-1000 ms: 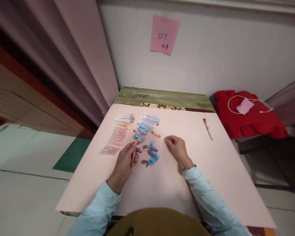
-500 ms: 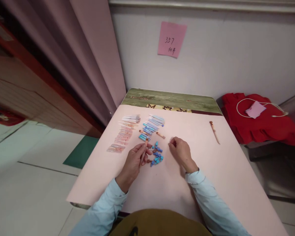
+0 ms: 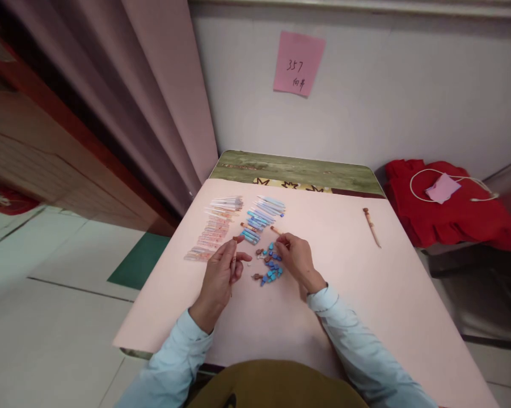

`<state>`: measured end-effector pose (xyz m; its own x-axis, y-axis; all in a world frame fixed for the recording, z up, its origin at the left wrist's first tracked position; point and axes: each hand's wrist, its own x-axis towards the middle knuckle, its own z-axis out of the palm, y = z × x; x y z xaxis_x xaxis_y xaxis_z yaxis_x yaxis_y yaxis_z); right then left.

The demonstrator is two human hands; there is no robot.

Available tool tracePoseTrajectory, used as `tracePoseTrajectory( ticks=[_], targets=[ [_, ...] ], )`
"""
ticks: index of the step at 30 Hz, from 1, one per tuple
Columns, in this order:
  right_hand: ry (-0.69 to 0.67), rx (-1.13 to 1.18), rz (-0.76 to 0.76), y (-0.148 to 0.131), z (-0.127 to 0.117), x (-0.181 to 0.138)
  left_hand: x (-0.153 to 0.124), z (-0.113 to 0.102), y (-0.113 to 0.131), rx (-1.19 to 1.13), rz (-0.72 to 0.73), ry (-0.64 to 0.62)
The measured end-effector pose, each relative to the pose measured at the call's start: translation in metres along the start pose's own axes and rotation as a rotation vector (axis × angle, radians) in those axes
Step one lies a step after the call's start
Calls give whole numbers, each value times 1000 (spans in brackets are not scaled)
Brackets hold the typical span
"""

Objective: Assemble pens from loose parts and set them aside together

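Note:
My left hand (image 3: 215, 277) is closed around a slim pale pen barrel (image 3: 233, 262) with a brown upper end, tilted nearly upright above the paper. Fingers pinched, my right hand (image 3: 298, 259) reaches to the right edge of a pile of small blue and brown pieces (image 3: 274, 273); whatever its fingertips hold is hidden. A short beige and brown tube (image 3: 275, 229) lies just beyond that hand. Blue barrels (image 3: 250, 235) and pale blue pen parts (image 3: 270, 207) lie behind the pile. Pinkish clear tubes (image 3: 214, 232) form a column left of them.
Pale paper (image 3: 344, 317) covers most of the green wood-patterned table (image 3: 344, 171). An assembled pen (image 3: 371, 228) with a brown top lies at the right. Beyond the table's right edge is red cloth (image 3: 485, 218) with a white cord. A curtain (image 3: 170, 85) hangs at the left.
My right hand has moved left to the pile of small pieces. My left hand has drawn slightly left and toward me, still holding the pen barrel.

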<state>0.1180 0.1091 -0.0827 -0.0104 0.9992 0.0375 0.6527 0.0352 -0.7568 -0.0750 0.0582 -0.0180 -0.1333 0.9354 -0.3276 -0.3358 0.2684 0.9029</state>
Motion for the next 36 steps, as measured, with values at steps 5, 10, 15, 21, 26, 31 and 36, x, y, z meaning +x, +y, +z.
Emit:
tracePoseTrajectory(
  ticks=[5,10,15,21,26,31,36],
  targets=[
    [36,118,38,4,1,-1,0,-5,-7,-32,-9,-23],
    [75,422,216,0,-15,-19,4,-3,-23,-263,-145,-73],
    [-297,598,250,-32,-20,-61,3,12,-31,-538,-300,-189],
    [-303,813,291,-49,-4,-98,-11,28,-30,-514,-248,-168],
    [-240,833,287,-40,-7,-112,-20,29,-23,-317,-154,-172],
    [-250,839,292,-34,-7,-124,-24,29,-23,-268,-82,-108],
    [-316,923,303,-40,1,-128,-37,33,-30,-263,-107,-38]
  ],
)
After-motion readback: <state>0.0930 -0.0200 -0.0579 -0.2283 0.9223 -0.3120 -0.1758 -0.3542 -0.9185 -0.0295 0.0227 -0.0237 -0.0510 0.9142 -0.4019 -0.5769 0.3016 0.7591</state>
